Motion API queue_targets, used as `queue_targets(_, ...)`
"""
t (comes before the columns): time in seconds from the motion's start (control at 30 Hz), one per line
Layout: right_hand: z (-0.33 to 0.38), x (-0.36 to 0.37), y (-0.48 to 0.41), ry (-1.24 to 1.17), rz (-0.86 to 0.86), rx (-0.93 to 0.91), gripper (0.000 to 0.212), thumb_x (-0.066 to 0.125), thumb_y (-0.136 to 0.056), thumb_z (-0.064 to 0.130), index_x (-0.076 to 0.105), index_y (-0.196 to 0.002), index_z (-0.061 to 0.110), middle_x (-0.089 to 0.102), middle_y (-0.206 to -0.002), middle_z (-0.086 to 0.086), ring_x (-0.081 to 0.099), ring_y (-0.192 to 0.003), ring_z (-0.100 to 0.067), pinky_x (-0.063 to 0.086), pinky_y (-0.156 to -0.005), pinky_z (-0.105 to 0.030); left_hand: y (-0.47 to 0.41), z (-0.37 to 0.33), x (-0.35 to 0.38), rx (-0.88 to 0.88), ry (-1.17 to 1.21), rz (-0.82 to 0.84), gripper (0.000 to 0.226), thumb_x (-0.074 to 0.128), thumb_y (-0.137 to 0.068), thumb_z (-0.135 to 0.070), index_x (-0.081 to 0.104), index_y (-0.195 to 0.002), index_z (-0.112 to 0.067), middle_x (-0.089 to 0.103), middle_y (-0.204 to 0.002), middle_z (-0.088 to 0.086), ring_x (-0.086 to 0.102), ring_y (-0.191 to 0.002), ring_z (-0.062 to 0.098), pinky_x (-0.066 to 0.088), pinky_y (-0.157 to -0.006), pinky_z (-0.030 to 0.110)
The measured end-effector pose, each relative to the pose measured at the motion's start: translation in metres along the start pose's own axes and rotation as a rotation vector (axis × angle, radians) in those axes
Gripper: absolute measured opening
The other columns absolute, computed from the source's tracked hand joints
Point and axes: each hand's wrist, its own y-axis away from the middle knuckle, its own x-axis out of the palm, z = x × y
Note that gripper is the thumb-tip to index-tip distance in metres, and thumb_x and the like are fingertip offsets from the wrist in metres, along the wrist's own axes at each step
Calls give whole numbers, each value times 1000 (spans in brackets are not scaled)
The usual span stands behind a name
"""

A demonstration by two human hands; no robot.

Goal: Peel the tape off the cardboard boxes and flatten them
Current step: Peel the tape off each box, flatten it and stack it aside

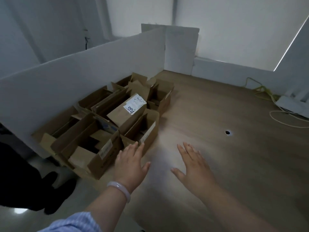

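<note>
Several brown cardboard boxes (pixel 107 124) stand packed together on the left of a wooden table (pixel 225 164), most with their top flaps open. One closed box (pixel 127 109) lies tilted on top of the others and carries a white shipping label (pixel 135 104) with handwriting. My left hand (pixel 132 163), a pale bangle on its wrist, hovers with fingers spread, its fingertips at the near corner of the nearest open box (pixel 147 136). Over the bare tabletop to the right, my right hand (pixel 195 163) is spread flat and holds nothing.
A white partition (pixel 80 71) runs along the far side of the boxes. A round cable hole (pixel 227 132) is in the tabletop. Yellow and white cables (pixel 265 92) and a white device (pixel 291 104) lie at the far right. A dark shape (pixel 25 178) is at the left edge.
</note>
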Motion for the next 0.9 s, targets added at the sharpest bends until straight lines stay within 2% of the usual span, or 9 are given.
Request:
queue_targets(0.17,10,21,-46,1,2,113,76,33,-90,64,-4,-150,36,-10,-159,11,-13,-145,-7,-12,-114,-27,-73,34,21,30,-28,81,76,45,-89,-56,13,-151,-27,24,-155,-6,16,-144,15,9,-119,41)
queue_targets(0.27,10,32,-62,-7,-1,188,85,14,-75,73,-1,-150,36,-7,-159,10,-11,-145,-8,-6,-117,-28,-107,40,32,51,-59,140,75,46,-89,-56,16,-150,-26,32,-151,-5,20,-143,15,7,-117,43)
queue_targets(0.37,7,42,-67,-2,28,230,86,11,-74,73,-2,-150,35,-7,-159,9,-10,-145,-8,-7,-117,-28,-127,41,39,113,-108,207,53,46,-91,-49,36,-140,-32,52,-134,-10,37,-132,12,5,-116,46)
queue_targets(0.47,3,45,-68,11,72,269,78,27,-86,68,-3,-150,34,-7,-160,8,-10,-145,-9,-5,-119,-29,-133,37,41,172,-118,170,35,41,-93,-39,52,-126,-34,64,-112,-13,53,-114,10,9,-115,47)
queue_targets(0.57,-6,39,-64,-68,89,326,76,40,-92,58,-1,-151,33,-5,-160,7,-6,-146,-9,1,-119,-30,-134,25,34,241,91,116,30,43,-94,-38,55,-121,-33,66,-106,-13,59,-104,9,23,-112,46)
queue_targets(0.67,-21,29,-61,-240,15,432,83,52,-90,52,3,-152,29,4,-160,6,3,-146,-11,9,-119,-31,-137,7,16,261,512,241,17,53,-91,-34,62,-105,-32,68,-96,-13,62,-92,11,48,-87,36)
queue_targets(0.77,-41,12,-54,-508,-152,614,94,63,-83,49,4,-152,29,11,-159,5,10,-145,-12,16,-117,-34,-137,-13,-5,139,938,521,22,61,-91,-18,63,-106,-34,70,-99,-7,65,-94,15,51,-89,36)
queue_targets(0.83,-55,3,-43,-708,-197,700,94,67,-81,46,8,-152,29,20,-156,6,19,-143,-12,21,-115,-32,-137,-23,-12,80,1056,653,26,58,-93,-9,64,-113,-22,71,-106,7,66,-98,26,52,-87,33)
queue_targets(0.9,-66,-2,-31,-864,-188,685,82,69,-82,42,23,-149,30,37,-147,8,34,-136,-12,30,-111,-32,-136,-30,-13,29,1116,693,24,56,-92,-5,65,-111,-17,70,-108,13,66,-95,25,52,-81,27)
